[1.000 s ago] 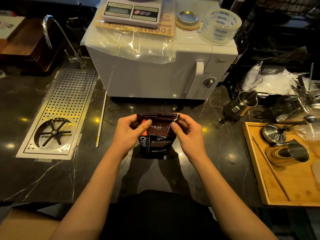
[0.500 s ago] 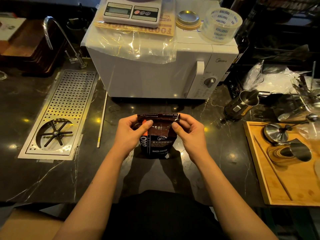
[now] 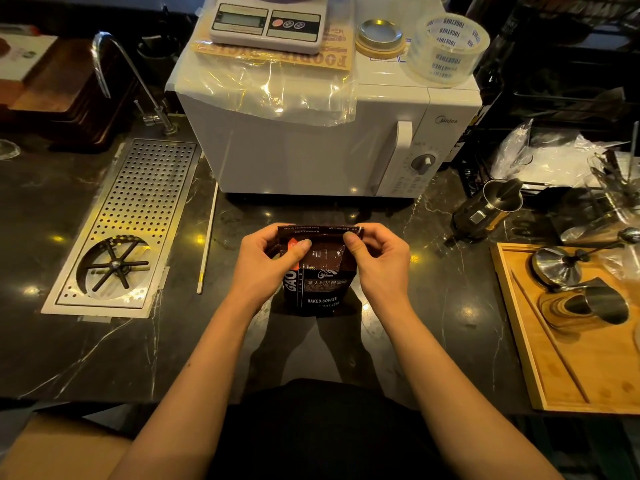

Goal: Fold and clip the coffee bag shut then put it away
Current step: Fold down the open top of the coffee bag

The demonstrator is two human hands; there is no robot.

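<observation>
A dark brown coffee bag [image 3: 320, 289] with white lettering stands upright on the black marble counter [image 3: 104, 358], just in front of me. My left hand [image 3: 266, 265] pinches the bag's top left corner, thumb on the near face. My right hand [image 3: 377, 261] pinches the top right corner the same way. The bag's top edge is bent over toward me between both hands. No clip shows in view.
A white microwave [image 3: 311, 147] stands right behind the bag, with a scale [image 3: 266, 22] and a tape roll [image 3: 446, 46] on top. A steel drip tray [image 3: 128, 230] and a thin stick [image 3: 207, 244] lie left. A metal jug [image 3: 485, 213] and a wooden tray [image 3: 571, 358] with metal tools are right.
Both hands keep hold of the bag's top corners. The top edge has been pressed slightly flatter and further over; the bag stays in the same spot.
</observation>
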